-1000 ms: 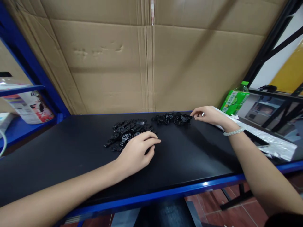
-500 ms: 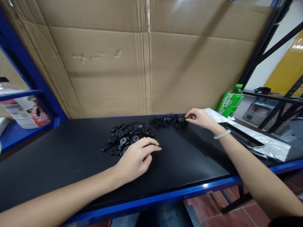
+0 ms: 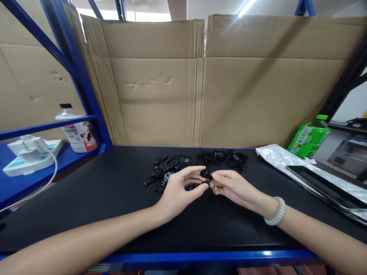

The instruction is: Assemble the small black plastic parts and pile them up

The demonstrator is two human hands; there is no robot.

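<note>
Pinching one small black part [image 3: 205, 174] between them, the left hand [image 3: 179, 191] and right hand [image 3: 232, 188] should line it up slowly, close above the black table [image 3: 94, 202]

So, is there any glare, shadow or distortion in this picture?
Head view: glare from a ceiling light at the top and on the silver bag; a diagonal shadow crosses the cardboard; wide-angle bending tilts the blue shelf posts; the black parts blend into the dark table.

A green bottle [image 3: 309, 136] stood by the desk's [image 3: 86, 198] far right corner, a silvery bag [image 3: 286, 158] along its right edge, cardboard [image 3: 200, 84] behind its far edge.
</note>
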